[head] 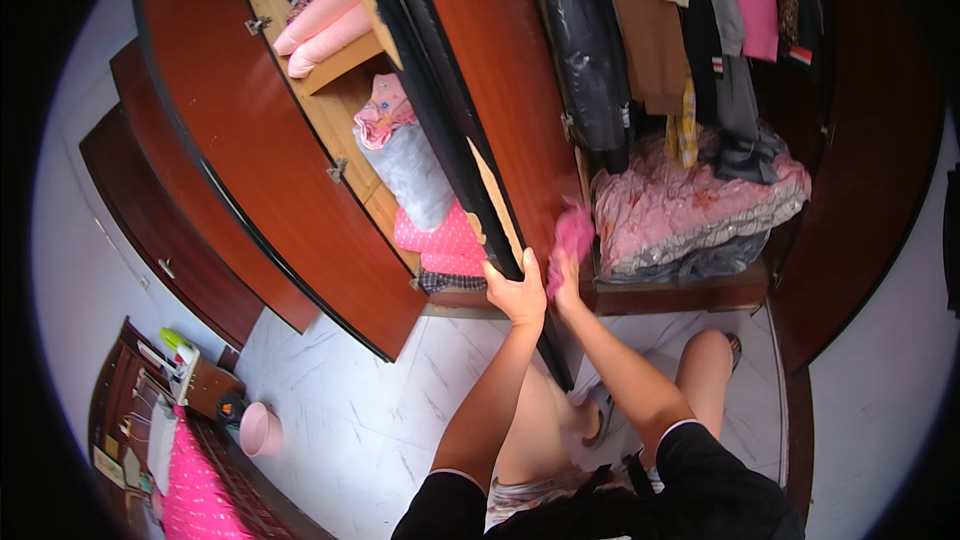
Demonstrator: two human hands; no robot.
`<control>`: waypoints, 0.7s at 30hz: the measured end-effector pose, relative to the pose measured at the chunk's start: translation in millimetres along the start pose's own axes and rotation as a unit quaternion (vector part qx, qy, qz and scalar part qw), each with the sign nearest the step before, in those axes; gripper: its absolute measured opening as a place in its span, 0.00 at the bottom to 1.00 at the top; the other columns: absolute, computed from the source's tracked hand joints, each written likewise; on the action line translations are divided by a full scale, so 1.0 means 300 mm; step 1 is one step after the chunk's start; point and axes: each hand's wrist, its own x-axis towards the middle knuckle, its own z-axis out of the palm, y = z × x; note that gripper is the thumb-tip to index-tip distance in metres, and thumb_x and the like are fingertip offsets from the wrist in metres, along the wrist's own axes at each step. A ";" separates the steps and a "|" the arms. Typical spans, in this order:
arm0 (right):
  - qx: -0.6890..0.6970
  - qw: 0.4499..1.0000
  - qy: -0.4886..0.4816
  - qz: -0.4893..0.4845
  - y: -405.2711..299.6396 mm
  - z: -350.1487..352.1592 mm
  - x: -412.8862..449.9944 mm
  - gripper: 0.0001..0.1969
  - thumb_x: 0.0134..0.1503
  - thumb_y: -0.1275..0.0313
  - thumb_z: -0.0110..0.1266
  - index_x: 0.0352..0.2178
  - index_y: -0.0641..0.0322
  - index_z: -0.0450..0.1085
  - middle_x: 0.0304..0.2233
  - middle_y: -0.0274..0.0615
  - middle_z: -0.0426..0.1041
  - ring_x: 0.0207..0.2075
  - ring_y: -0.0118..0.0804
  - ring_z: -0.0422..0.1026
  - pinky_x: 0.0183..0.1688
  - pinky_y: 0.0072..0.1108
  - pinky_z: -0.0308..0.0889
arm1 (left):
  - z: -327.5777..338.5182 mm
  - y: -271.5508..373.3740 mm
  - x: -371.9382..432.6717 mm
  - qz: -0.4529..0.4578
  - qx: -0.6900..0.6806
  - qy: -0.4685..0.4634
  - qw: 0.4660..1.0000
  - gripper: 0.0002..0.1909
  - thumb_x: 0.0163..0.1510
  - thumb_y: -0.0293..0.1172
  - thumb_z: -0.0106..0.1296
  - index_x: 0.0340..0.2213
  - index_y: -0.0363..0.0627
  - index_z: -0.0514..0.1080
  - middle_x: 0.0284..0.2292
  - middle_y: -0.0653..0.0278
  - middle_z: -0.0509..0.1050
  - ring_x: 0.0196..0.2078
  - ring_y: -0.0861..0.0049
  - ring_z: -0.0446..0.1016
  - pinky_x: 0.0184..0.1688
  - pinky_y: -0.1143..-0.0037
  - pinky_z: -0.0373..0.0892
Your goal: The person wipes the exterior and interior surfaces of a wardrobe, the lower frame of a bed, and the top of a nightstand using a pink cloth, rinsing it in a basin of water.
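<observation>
My left hand (517, 292) grips the black edge of an open reddish-brown wardrobe door (487, 75), thumb up along the edge where the edging has chipped to pale wood. Just to its right, my right hand (568, 277) presses a crumpled pink cloth (573, 236) to the face of the wooden door. The cloth hides part of the fingers. Left of the door, shelves hold folded clothes (412, 172), a pink dotted textile (439, 240) and pink rolls (330, 26). On the right, clothes (645, 30) hang above plastic-wrapped bedding (697, 202).
Another open wardrobe door (300, 142) stands at the left, and one (862, 150) at the right. A pink bin (260, 429) is on the marble-patterned floor (337, 420), near a bed with a bright pink cover (195, 480). My legs are below the held door.
</observation>
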 end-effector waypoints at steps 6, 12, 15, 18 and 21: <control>0.213 0.944 -0.046 0.249 -0.219 0.154 -0.035 0.29 0.53 0.53 0.42 0.50 0.62 0.56 0.48 0.40 0.61 0.50 0.33 0.58 0.53 0.24 0.52 | -0.127 -0.027 0.007 -0.014 0.095 -0.028 0.995 0.25 0.41 0.37 0.58 0.35 0.28 0.63 0.27 0.44 0.71 0.31 0.50 0.71 0.34 0.65 0.66; -0.005 0.964 -0.132 -0.231 -0.971 0.443 0.091 0.28 0.56 0.64 0.38 0.56 0.66 0.47 0.58 0.48 0.46 0.60 0.42 0.42 0.60 0.25 0.38 | -0.179 -0.062 0.017 -0.008 0.049 -0.059 0.997 0.16 0.50 0.34 0.46 0.34 0.31 0.62 0.26 0.45 0.71 0.30 0.48 0.70 0.32 0.64 0.64; -0.035 0.958 -0.163 -0.235 -0.894 0.403 0.084 0.29 0.56 0.63 0.38 0.56 0.66 0.45 0.59 0.48 0.45 0.61 0.44 0.41 0.60 0.27 0.37 | -0.158 -0.065 0.017 -0.036 0.047 -0.058 0.997 0.17 0.54 0.36 0.41 0.34 0.30 0.62 0.25 0.43 0.70 0.29 0.46 0.69 0.31 0.63 0.63; -0.021 0.969 -0.186 -0.159 -0.584 0.300 0.006 0.30 0.58 0.59 0.35 0.56 0.70 0.44 0.59 0.51 0.43 0.61 0.43 0.39 0.60 0.26 0.35 | -0.160 -0.095 0.029 -0.032 0.058 -0.040 0.997 0.23 0.55 0.39 0.37 0.38 0.24 0.61 0.26 0.37 0.69 0.29 0.43 0.68 0.31 0.61 0.62; 0.116 0.973 -0.146 0.133 -0.258 0.149 -0.172 0.33 0.57 0.56 0.37 0.57 0.68 0.41 0.60 0.48 0.42 0.61 0.39 0.39 0.60 0.24 0.36 | -0.146 -0.099 0.026 -0.028 0.065 -0.040 0.997 0.19 0.53 0.38 0.39 0.35 0.28 0.62 0.23 0.41 0.69 0.27 0.45 0.68 0.28 0.60 0.62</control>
